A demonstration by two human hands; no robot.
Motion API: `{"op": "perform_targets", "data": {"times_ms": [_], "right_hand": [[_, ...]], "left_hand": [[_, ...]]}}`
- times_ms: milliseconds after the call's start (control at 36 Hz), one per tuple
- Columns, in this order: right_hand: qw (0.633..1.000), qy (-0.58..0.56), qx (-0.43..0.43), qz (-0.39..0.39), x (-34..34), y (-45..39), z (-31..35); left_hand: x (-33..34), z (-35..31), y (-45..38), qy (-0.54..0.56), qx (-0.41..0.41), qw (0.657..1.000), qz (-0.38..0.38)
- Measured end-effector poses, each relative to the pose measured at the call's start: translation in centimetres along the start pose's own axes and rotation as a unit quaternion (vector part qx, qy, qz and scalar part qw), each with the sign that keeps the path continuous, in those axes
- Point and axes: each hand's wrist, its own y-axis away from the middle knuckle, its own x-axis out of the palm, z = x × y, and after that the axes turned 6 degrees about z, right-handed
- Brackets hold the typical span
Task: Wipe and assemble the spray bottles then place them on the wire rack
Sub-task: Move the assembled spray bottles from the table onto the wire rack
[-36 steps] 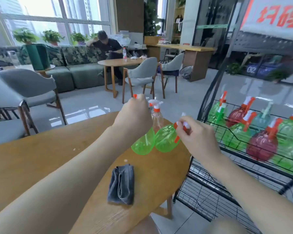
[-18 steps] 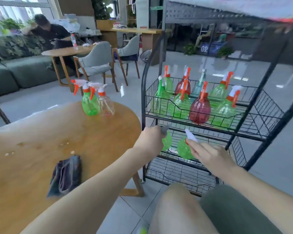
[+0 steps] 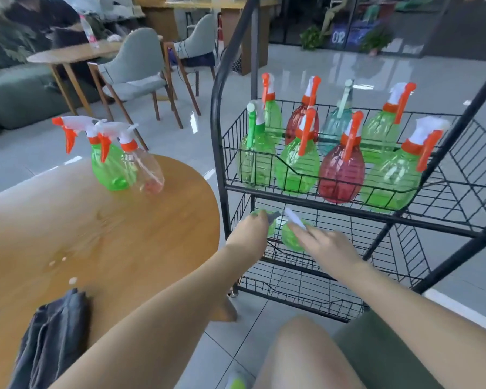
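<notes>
My left hand (image 3: pixel 250 233) grips a green spray bottle (image 3: pixel 271 227) by its head, inside the middle shelf of the black wire rack (image 3: pixel 222 153). Beside it my right hand (image 3: pixel 324 244) holds a second green spray bottle (image 3: pixel 291 238), its white nozzle sticking out past my fingers. Both bottles are largely hidden by my hands. The rack's top shelf (image 3: pixel 446 192) carries several green, red and teal spray bottles. On the round wooden table (image 3: pixel 152 234) stand a green bottle (image 3: pixel 108 167) and a clear bottle (image 3: pixel 148 172), both with sprayers on. A dark grey cloth (image 3: pixel 54 332) lies at the table's near edge.
My knees and green shorts (image 3: pixel 376 357) fill the bottom right. The rack's lowest shelf (image 3: pixel 306 293) sits just above the tiled floor. Grey chairs (image 3: pixel 135 68) and another wooden table (image 3: pixel 73 53) with a seated person stand behind.
Both hands carried the two green bottles from above the table rightward and down into the rack's middle shelf. My view swung right toward the rack.
</notes>
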Motion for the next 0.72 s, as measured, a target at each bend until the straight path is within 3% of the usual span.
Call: {"op": "perform_targets", "data": {"times_ms": [167,389,528,583,667,722], "right_hand": [[0.993,-0.066,0.096,0.014,2.7,-2.8,0.6],[0.968,-0.132,0.214,0.026,3.8,-5.7,1.7],[0.951,-0.151,0.261,0.070,4.3,-6.1,1.9],[0.943,-0.166,0.276,0.086,4.2,-6.3,2.0],[0.940,-0.174,0.269,0.121,3.9,-6.9,2.4],[0.940,-0.164,0.260,0.146,3.7,-7.2,2.5]], "left_hand": [[-0.4,1.3,-3.3,-0.042,0.006,0.999,0.034],[-0.8,3.4,-7.4,-0.031,-0.041,0.999,0.013],[-1.1,3.5,-7.9,-0.008,-0.022,0.999,0.023],[-0.9,3.2,-7.8,-0.020,-0.032,0.996,0.078],[-1.1,3.4,-8.3,0.017,-0.074,0.994,0.077],[-1.0,3.3,-8.0,-0.036,-0.078,0.990,0.114]]}}
